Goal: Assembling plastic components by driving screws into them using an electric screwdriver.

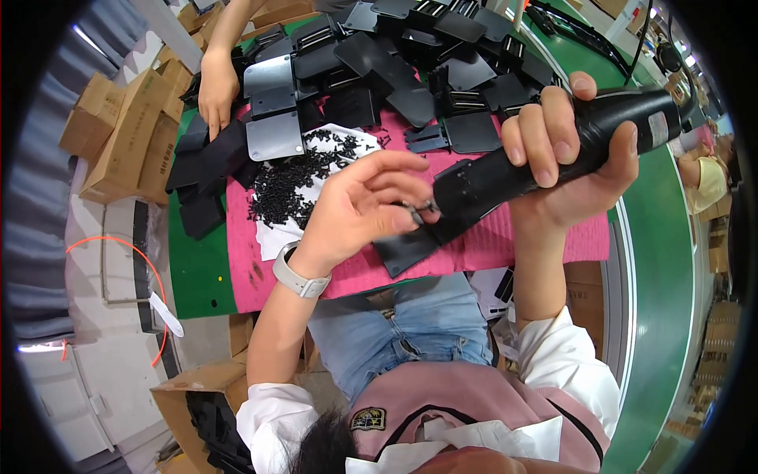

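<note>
My right hand (564, 150) is wrapped around a thick black cylindrical power tool (632, 122), which looks like an electric screwdriver. It slants down to the left, and its tip cannot be made out. Below its front end lies a black plastic part (407, 251) with a flat plate, on the pink mat (505, 245). My left hand (367, 197), with a light watch strap at its wrist, pinches small dark pieces that look like screws (426, 208) close to that part. A heap of black screws (284, 189) lies on a white cloth (272, 241) beyond my left hand.
Many black plastic parts with flat plates (379, 59) are piled across the far side of the green table (193, 268). Another person's hand (218, 91) reaches onto black pieces at the far left. Cardboard boxes (130, 134) stand left; an open box (197, 387) sits below.
</note>
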Available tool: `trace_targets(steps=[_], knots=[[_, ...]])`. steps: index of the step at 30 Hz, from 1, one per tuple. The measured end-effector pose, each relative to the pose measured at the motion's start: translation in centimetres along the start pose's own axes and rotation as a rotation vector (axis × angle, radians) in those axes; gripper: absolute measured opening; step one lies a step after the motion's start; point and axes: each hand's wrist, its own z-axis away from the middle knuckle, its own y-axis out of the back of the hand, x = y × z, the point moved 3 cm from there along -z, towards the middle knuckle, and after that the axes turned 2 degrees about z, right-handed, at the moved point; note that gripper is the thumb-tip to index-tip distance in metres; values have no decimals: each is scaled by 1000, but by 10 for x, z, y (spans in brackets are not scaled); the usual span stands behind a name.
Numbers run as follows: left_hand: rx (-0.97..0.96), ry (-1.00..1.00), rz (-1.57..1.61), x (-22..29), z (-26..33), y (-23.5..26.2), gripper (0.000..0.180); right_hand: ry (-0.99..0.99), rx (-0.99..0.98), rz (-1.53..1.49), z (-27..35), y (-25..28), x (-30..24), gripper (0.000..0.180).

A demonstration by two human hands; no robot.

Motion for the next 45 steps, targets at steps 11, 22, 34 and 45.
trace_targets(steps=[11,22,34,45], knots=[[-89,-304,-1091,-1,-6,-12,49,-278,-141,423,17,-9,-9,50],[-124,-315,-1089,-7,-5,-15,27,-319,-203,441,24,-26,0,41],[-134,-357,-1085,-5,-7,-14,20,-350,-147,334,23,-21,8,31],[14,-288,-1508,-14,0,-52,55,-187,-185,293,30,-21,-22,40]])
